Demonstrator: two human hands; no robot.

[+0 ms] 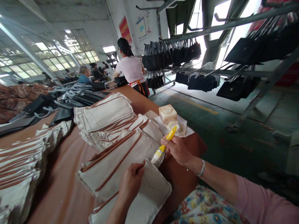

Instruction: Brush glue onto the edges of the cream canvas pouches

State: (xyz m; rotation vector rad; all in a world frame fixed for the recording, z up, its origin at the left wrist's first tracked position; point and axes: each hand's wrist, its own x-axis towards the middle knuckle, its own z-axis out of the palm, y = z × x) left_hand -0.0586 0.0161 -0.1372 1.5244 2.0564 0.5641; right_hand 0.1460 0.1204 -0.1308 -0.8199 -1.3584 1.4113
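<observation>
My right hand (pixel 178 149) grips a yellow-handled paintbrush (pixel 171 134), its bristles coated with something white and pointing down-left. The bristle end is at the edge of a cream fabric piece with brown trim (pixel 121 158). My left hand (pixel 132 180) is pinched on the upper edge of the nearest cream fabric piece (pixel 156 189), close to the brush tip. Just beyond my right hand, a stained, whitish block-shaped container (pixel 168 115) sits on a white sheet (pixel 188 132) at the table's corner.
Stacked cream pieces (pixel 102 113) lie ahead, with a long overlapping row (pixel 18 174) at left on the brown table (pixel 63 186). Black bags with grey handles (pixel 77 96) lie beyond. A person (pixel 130 67) stands at the table's far end. Metal racks (pixel 224 29) of black bags stand right.
</observation>
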